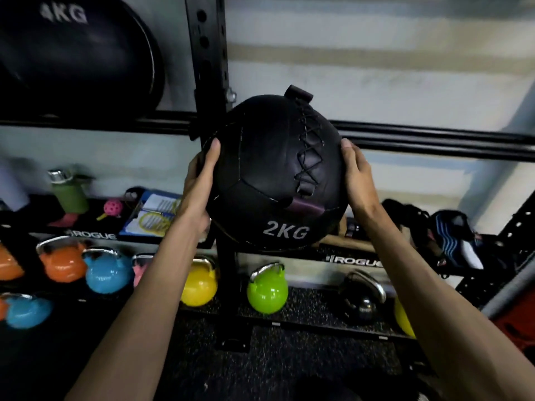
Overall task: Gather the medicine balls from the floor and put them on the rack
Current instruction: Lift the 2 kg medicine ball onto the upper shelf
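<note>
On the black ball (275, 175): "2KG".

A black leather medicine ball (275, 169), marked 2KG in grey low on its near face and cross-laced down its right side, was held up between the left hand (199, 180) and right hand (357, 175), in front of the black rack (207, 53). A larger 4KG ball (72, 53) sat on the rack's upper rails, far left.

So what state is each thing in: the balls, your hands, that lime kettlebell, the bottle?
2KG medicine ball: held up between both hands, in front of the rack upright, not yet shelved.
Left hand: grips the ball's left side.
Right hand: grips the ball's right side.
4KG medicine ball: resting on the upper rail.
Lime kettlebell: upright, handle up, below the shelf.
Green bottle: upright, capped.
</note>
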A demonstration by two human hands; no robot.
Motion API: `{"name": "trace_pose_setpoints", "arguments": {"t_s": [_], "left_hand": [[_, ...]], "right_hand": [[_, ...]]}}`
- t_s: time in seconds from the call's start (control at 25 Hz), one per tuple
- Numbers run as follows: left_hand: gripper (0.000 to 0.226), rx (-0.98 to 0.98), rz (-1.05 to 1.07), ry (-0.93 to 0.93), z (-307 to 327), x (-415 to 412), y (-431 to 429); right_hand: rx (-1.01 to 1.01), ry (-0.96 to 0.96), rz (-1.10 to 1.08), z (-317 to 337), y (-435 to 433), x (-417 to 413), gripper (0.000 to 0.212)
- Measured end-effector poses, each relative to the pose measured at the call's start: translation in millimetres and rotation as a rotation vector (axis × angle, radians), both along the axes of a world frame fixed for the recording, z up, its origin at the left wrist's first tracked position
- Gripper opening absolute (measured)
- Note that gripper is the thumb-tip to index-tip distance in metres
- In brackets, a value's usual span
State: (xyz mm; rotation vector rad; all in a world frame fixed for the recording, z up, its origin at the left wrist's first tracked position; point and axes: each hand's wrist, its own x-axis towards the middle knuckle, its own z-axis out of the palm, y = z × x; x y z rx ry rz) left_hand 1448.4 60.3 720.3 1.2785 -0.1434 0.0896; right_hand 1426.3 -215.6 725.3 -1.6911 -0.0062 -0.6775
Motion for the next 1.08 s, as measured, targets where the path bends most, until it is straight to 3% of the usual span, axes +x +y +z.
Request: {"name": "trace_pose_setpoints", "arguments": {"t_s": [0.16,0.28,0.44,0.68,0.8,0.92,1.0,1.08], "left_hand": [[0.075,-0.017,0.02,-0.088,57.0,13.3,4.6],[0.08,-0.016,0.001,-0.142,95.0,36.8,6.2],[0.094,-0.05,0.049,-0.079,138.2,75.0,5.6],[0.065,-0.023,0.255,-0.106,165.4,120.7,-10.6],[0.047,-0.068,0.299,-0.341,163.1,124.5,-16.0],[0.053,0.226,0.219,-0.634,153.1,116.5,-25.1],[0.067,0.484,0.231,-0.722,148.7,117.0,-30.8],[0.078,0.549,0.272,-0.718,152.4,123.0,-31.0]], "right_hand": [[-0.012,-0.083,-0.013,50.9,5.7,6.9,0.078],[0.0,-0.197,0.003,82.2,8.3,13.9,0.063],[-0.061,-0.353,0.023,107.5,8.9,31.7,0.063],[-0.143,-0.355,-0.054,109.4,5.1,76.7,0.056],[-0.132,-0.279,-0.112,126.7,3.7,92.9,0.057],[-0.116,-0.231,-0.182,149.8,4.1,114.9,0.056],[-0.084,-0.198,-0.204,160.6,5.3,125.0,0.056],[-0.072,-0.218,-0.214,162.7,9.6,126.7,0.056]]}}
